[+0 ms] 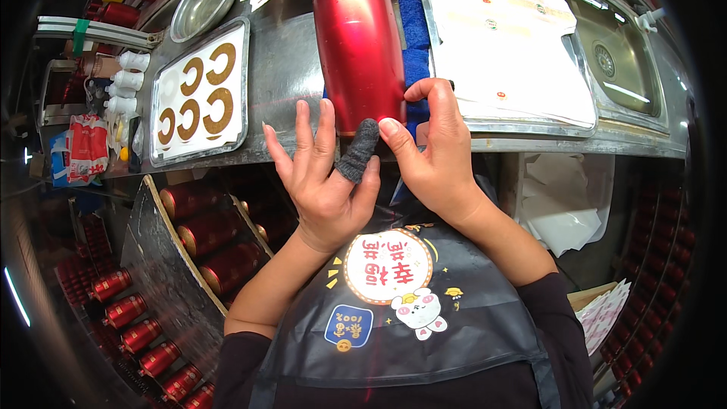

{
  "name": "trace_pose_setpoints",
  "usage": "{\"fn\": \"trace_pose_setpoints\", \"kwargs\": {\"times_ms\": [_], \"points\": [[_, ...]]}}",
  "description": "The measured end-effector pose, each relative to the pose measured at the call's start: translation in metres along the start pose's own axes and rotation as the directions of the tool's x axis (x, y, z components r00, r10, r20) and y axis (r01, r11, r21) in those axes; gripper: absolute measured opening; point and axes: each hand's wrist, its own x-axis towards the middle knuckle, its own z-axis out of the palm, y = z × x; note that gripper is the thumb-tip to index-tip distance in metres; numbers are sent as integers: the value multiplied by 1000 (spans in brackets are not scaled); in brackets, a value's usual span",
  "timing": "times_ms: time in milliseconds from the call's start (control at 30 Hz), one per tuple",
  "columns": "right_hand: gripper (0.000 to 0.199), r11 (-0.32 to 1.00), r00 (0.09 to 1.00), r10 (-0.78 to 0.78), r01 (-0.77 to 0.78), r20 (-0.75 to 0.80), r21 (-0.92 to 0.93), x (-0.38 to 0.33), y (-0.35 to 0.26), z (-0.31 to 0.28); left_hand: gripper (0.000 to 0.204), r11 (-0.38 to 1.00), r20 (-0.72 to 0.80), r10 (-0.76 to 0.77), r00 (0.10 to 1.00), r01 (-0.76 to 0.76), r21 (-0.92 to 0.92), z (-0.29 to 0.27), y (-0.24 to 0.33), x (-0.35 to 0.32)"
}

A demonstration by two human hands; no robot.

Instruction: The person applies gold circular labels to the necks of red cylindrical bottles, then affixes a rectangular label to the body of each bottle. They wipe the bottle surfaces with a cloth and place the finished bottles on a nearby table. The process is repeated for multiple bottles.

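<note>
A glossy red bottle (360, 45) lies on the metal worktop, its neck pointing away from me and its base at the near edge. My left hand (322, 182) is at the near left of the base with its fingers spread. A grey knitted finger sleeve (360, 150) covers its index finger, which touches the bottle's near end. On the base's right side, my right hand (439, 151) has its thumb and curled index finger against the bottle. Whether a thin piece is pinched there cannot be made out. Blue cloth (415, 45) lies beneath and beside the bottle.
On the left, a tray (244, 98) holds a white sheet with several gold C-shaped pieces, near a round metal bowl (204, 4). White paper sheets (500, 38) fill a tray on the right, before a sink (613, 49). Red bottles (216, 235) stand in racks below.
</note>
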Motion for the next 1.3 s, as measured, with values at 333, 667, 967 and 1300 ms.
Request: {"fn": "trace_pose_setpoints", "kwargs": {"times_ms": [333, 667, 967, 1300], "points": [[23, 973, 994, 91, -101, 60, 206, -3, 8, -6, 27, 979, 74, 153, 985, -161, 123, -12, 1, 20], [29, 962, 992, 124, -123, 12, 246, -20, 11, -28, 15, 952, 96, 270, 958, -280, 121, 2, 22, 47], [35, 863, 885, -444, 465, 143, -196, -36, -2, -17, 92, 978, -38, 176, 984, -179, -109, 19, -19, 40], [33, 967, 969, -209, 225, 131, -120, -45, 12, -19, 99, 934, 115, -70, 991, 106, -341, 19, -31, 28]]}}
